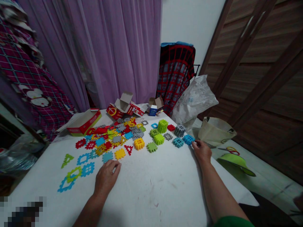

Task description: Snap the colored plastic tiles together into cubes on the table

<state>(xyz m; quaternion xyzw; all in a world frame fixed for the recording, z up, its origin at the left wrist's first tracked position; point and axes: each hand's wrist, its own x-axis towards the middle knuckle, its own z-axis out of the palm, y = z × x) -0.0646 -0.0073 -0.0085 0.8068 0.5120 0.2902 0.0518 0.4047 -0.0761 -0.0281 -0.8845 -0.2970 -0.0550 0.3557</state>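
My left hand (107,175) rests on the white table, fingers loosely bent and thumb apart, with nothing visible in it. Just beyond its fingertips lie a light-blue square toothed block (108,156) and a yellow square one (120,154). At the table's right edge, the fingers of my right hand (202,152) are on a short stack of blue toothed blocks (188,139); its fingertips are partly hidden. Beside that stack are a teal stack (178,142) and a grey stack (180,130). Green stacks (163,126) and a yellow stack (139,144) stand farther left.
A mixed heap of toothed blocks (115,138) covers the table's back left. Blue window-shaped pieces (87,169) lie at the left. Opened boxes (120,107) and a red-green box tray (84,122) sit behind. A plastic bag (195,101) and scissors (232,150) are beyond the right edge.
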